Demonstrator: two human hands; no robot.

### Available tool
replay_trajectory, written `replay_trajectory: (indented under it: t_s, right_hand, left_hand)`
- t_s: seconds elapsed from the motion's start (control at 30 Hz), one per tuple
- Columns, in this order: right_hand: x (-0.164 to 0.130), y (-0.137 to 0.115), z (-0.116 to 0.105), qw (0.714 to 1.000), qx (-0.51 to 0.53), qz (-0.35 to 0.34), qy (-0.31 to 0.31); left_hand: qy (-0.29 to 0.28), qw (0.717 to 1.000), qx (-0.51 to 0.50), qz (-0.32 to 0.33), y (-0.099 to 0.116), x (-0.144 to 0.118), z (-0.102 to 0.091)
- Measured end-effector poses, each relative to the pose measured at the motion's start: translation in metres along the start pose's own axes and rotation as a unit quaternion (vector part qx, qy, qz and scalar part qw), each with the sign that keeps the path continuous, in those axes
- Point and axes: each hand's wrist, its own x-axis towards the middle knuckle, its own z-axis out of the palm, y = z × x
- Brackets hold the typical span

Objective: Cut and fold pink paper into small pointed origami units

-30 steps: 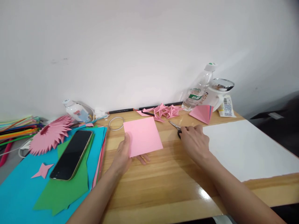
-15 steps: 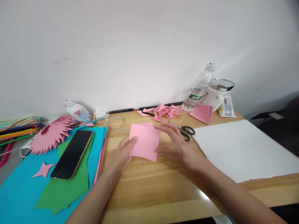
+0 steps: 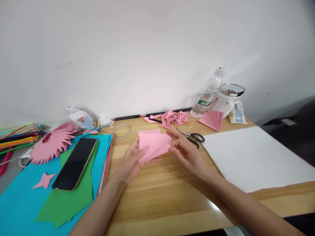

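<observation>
Paper now off table, half-folded | left hand + right hand both pinching it | scissors dropped

Head view, forward-down, close over table

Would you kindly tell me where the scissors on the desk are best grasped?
Take the scissors by the black handle loops, coming from the right: the loops lie at the right end, clear on the wooden table, while the blades point left toward the right hand.
</observation>
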Motion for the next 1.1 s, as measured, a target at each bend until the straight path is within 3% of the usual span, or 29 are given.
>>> replay_trajectory:
  t_s: [0.13,0.23,0.37,0.53,0.73,0.9,1.1]
  right_hand:
    - [0.002,0.0,0.0,0.995,0.066,0.057,0.047]
    - [0.003,0.0,0.0,0.99,0.092,0.095,0.057]
    - [0.003,-0.002,0.002,0.983,0.131,0.123,0.046]
    - [0.003,-0.005,0.005,0.981,0.134,0.141,0.02]
    - [0.0,0.0,0.012,0.955,0.247,0.165,0.012]
    - [-0.004,0.007,0.016,0.948,0.237,0.211,0.029]
    - [-0.003,0.01,0.017,0.941,0.243,0.223,0.076]
  left_hand:
    - [-0.066,0.997,-0.015,0.024,0.001,-0.003,-0.001]
    - [-0.078,0.996,0.003,0.037,-0.002,-0.002,-0.001]
    - [-0.037,0.997,0.037,0.061,-0.006,0.002,-0.002]
    - [0.054,0.99,0.099,0.083,-0.01,0.005,-0.005]
    - [0.137,0.969,0.185,0.091,-0.016,0.005,-0.008]
    - [0.127,0.961,0.229,0.091,-0.014,0.004,-0.005]
    - [0.091,0.978,0.173,0.069,-0.011,0.003,-0.003]
